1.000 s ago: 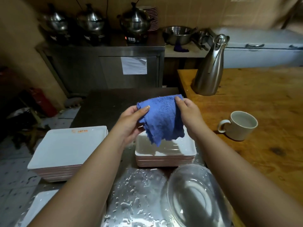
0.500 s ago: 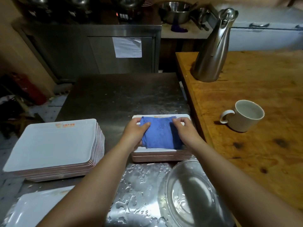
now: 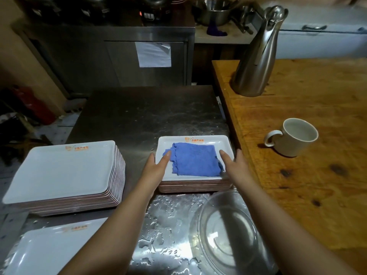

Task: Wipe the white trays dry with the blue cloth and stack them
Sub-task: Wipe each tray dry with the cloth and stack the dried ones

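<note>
We've got the blue cloth lying folded flat on the top tray of the small stack, centre of the steel counter. Our left hand w/ fingers straight, tips touching the cloth's left edge; right hand likewise at its right edge, gripping nothing. Bigger tray stack sits to the left, mug on wood table.

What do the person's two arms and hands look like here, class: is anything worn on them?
Both forearms are bare, with no sleeves in view. The left hand and right hand wear no gloves, and no rings, watch or bracelets show. The fingernails look short and unpainted.
</note>
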